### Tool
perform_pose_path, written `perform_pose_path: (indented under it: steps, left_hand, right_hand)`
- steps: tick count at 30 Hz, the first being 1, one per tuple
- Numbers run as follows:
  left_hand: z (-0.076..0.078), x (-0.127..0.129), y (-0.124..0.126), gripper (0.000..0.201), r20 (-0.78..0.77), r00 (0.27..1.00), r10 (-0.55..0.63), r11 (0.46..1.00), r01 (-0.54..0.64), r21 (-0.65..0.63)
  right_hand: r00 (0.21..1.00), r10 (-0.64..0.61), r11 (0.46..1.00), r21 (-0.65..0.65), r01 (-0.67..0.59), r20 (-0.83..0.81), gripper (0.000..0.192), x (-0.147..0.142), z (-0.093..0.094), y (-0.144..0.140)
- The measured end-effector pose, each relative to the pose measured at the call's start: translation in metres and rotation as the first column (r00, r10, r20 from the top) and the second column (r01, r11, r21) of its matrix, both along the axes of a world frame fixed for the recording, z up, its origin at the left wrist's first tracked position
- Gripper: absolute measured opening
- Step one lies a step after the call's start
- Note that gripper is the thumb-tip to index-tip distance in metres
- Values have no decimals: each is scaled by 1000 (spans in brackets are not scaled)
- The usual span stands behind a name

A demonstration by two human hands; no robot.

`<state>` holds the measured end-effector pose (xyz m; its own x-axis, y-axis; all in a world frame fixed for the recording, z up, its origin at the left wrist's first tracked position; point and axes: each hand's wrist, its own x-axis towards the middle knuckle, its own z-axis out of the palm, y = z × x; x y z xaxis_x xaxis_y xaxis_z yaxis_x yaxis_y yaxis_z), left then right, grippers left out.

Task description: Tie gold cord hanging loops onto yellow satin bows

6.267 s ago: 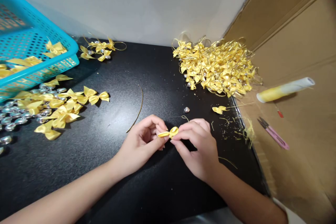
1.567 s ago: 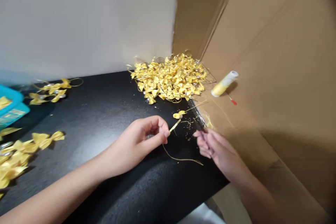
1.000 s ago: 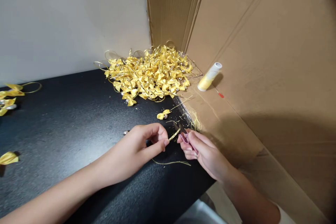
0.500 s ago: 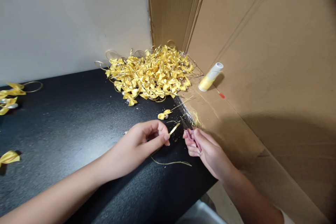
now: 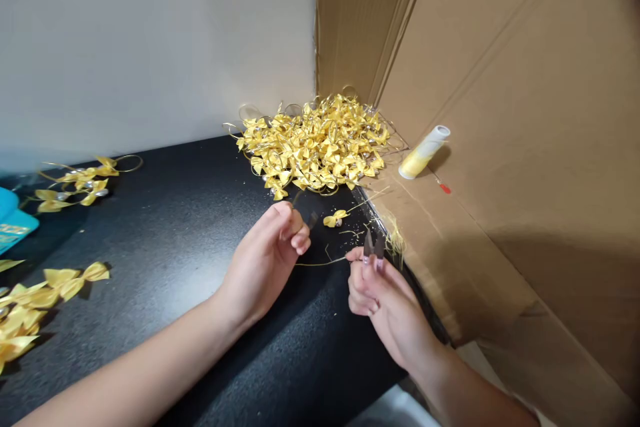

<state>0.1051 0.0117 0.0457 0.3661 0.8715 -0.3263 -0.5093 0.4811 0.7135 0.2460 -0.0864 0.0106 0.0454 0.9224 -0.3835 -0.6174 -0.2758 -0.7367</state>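
Observation:
My left hand [image 5: 273, 253] is closed over a small yellow ribbon bow that its fingers mostly hide. A thin gold cord [image 5: 320, 262] runs from that hand across to my right hand [image 5: 383, 293]. My right hand grips pink thread snips [image 5: 373, 245], blades pointing up and slightly apart, just past the cord's right end. A single finished bow [image 5: 334, 219] lies on the black table [image 5: 175, 240] between the two hands and a big pile of yellow bows [image 5: 317, 143].
A spool of yellow thread [image 5: 423, 152] lies on the cardboard sheet [image 5: 465, 240] to the right. Loose bows [image 5: 60, 280] lie at the left, several more bows [image 5: 83, 183] at the back left. A blue basket corner [image 5: 13, 223] shows at the left edge.
My left hand has lifted and turned, so the bow is hidden in its fingers. The gold cord is now stretched between both hands. The snips have swung upright and the view has shifted left.

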Motion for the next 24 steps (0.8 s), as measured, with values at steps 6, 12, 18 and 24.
perform_pose_path:
  steps: [6, 12, 18, 24]
  left_hand:
    - [-13, -8, -29, 22, -169, 980, -105, 992, 115, 48]
    - [-16, -9, -43, 19, -144, 976, -163, 987, 161, -23]
    - [-23, -11, -50, 17, -118, 973, -199, 979, 194, -56]
    - [-31, -13, -61, 16, -411, 861, -300, 836, 445, 322]
  right_hand:
    - [981, -53, 997, 71, 40, 186, 41, -21, -2, 11]
    - [979, -56, 994, 106, 36, 198, 24, -28, 2, 17]
    - [984, -89, 982, 181, 60, 153, 24, -33, 2, 14]
    - [981, -118, 993, 47, 112, 155, 23, -38, -5, 10]
